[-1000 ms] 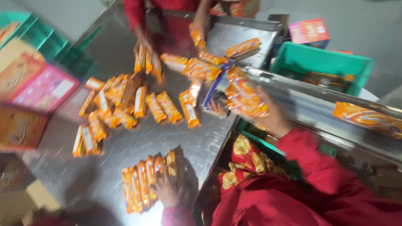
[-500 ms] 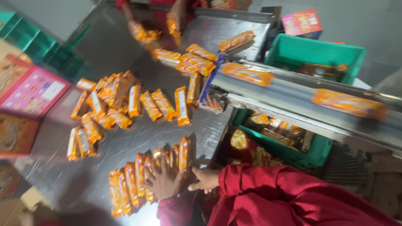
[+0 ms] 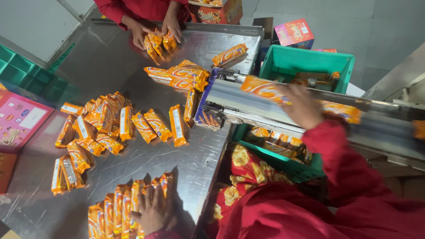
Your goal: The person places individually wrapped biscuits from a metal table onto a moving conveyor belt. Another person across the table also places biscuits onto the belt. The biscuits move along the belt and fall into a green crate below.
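Low in the frame, the left hand [image 3: 152, 211] lies flat, fingers spread, on a row of orange packets [image 3: 116, 212] lined up on edge at the bottom of the steel bench [image 3: 110, 57]; it presses rather than grips. The right hand [image 3: 302, 106] reaches up at centre right over the conveyor chute [image 3: 248, 99], beside a packet on the belt [image 3: 261, 87]; blur hides whether its fingers close on anything, so I cannot tell.

To do this well, I judge the left palm should keep even pressure so the row stays upright while the right brings packets down.

Loose packets [image 3: 102, 121] lie scattered at centre left, and a small pile [image 3: 181, 75] sits near the chute mouth. A green crate [image 3: 305, 64] stands at upper right and a pink box [image 3: 17, 119] at the left edge. A co-worker's hands [image 3: 155, 28] gather packets at the top.

Half a second ago the right hand was down beside the left at the row; now it has risen to the chute, and the view has tilted a little.
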